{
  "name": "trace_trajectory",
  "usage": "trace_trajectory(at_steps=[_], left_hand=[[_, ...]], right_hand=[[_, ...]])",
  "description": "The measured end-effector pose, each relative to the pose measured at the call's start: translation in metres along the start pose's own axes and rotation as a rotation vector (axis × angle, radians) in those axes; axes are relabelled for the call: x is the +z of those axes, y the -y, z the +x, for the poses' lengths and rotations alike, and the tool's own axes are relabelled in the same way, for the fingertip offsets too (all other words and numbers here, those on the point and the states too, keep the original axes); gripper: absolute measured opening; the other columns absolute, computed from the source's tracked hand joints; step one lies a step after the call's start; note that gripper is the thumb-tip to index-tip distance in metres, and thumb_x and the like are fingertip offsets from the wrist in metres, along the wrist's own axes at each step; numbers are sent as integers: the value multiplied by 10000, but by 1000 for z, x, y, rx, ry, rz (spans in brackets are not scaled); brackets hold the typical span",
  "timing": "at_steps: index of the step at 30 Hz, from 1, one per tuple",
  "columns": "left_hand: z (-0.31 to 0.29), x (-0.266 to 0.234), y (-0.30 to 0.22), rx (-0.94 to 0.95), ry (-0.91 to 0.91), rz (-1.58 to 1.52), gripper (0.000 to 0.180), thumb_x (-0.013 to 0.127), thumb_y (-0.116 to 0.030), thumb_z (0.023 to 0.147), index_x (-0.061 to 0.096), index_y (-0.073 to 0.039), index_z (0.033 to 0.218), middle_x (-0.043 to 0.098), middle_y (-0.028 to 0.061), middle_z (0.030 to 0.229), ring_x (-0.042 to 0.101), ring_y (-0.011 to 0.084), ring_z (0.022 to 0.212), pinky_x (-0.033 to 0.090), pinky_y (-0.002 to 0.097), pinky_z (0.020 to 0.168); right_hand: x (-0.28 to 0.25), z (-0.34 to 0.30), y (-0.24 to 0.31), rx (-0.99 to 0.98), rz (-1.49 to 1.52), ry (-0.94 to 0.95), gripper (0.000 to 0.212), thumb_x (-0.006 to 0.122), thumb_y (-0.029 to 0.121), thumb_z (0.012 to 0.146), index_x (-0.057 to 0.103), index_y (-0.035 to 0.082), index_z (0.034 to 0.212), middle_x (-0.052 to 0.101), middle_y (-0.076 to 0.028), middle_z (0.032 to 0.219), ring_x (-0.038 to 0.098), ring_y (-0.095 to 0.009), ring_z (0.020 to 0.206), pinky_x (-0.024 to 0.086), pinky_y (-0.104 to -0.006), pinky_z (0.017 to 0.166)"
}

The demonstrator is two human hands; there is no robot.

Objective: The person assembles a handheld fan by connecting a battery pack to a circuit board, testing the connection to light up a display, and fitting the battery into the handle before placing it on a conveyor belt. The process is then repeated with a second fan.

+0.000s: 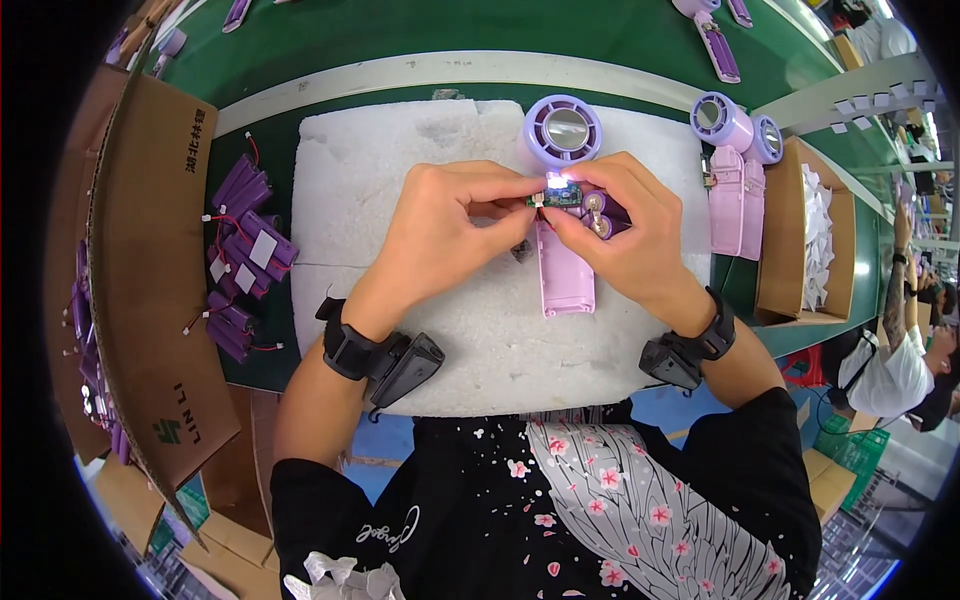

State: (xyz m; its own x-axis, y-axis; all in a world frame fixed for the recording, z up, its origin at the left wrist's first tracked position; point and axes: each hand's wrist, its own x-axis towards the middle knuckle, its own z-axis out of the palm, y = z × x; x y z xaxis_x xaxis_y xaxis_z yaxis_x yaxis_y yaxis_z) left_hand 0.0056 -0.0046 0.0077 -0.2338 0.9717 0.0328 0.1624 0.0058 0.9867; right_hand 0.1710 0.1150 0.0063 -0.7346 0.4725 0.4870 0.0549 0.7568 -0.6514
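Nearest, the pink shell (568, 280) lies on the white foam pad (480, 350), at 6 o'clock from the green circuit board (567, 195). The left hand (455, 225), at 8 o'clock, pinches the board's left end nearly closed; the right hand (640, 230), at 4 o'clock, curls around the purple battery cells (606, 217), its thumb and forefinger against the board. The board, lit white, sits between the fingertips. Beyond, at 12 o'clock, lies the purple fan head (562, 132).

Green worktop (400, 30) crossed by pale strip (330, 86); blue floor (385, 455) showing below; grey ledge (800, 103) at upper right; green crate (862, 468) lower right; brightly lit workspace (935, 215) beyond, details too small
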Motion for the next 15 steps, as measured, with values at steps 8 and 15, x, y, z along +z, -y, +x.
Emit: trace_trajectory(at_steps=[8,15], left_hand=[[1,0,-1,120,-42,173,229,653,38,783,714,37,1004,707,108,895,667,139,756,534,248,658],[2,1,0,149,-68,188,235,688,-23,765,734,-13,995,711,109,853,672,151,660,519,249,588]], right_hand=[[2,-1,3,22,-7,-7,344,809,31,667,662,12,978,657,-100,868,647,-189,741,511,-270,634],[5,0,4,28,-14,-27,311,806,41,670,666,11,946,662,-92,852,652,-187,733,511,-272,629]])
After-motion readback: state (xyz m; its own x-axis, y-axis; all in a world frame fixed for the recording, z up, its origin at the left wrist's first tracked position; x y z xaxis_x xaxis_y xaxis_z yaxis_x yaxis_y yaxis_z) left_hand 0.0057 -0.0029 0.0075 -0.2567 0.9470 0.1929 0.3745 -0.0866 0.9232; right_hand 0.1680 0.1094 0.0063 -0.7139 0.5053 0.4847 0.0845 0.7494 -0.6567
